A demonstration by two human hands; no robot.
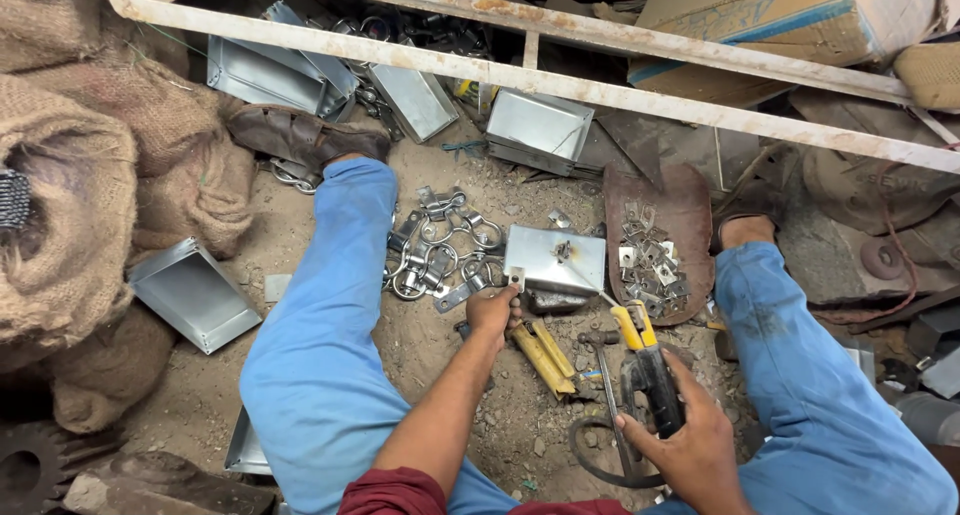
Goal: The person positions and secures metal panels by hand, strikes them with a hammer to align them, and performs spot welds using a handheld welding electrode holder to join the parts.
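Note:
I sit on a dirt floor with my legs in blue trousers spread apart. My left hand [493, 310] pinches a small metal tab against the near edge of a shiny sheet-metal box [556, 260] lying between my legs. My right hand [685, 440] grips the black handle of a yellow-and-black welding electrode holder [645, 360], whose thin rod points up-left toward the box. A cable loops below that hand.
A hammer [605, 375] and yellow-handled pliers [542, 353] lie by my hands. A heap of metal latches [440, 250] lies left of the box, and small tabs [650, 260] sit on a rusty plate. More metal boxes [195, 295], burlap sacks [70, 175] and a rusty frame [560, 80] surround me.

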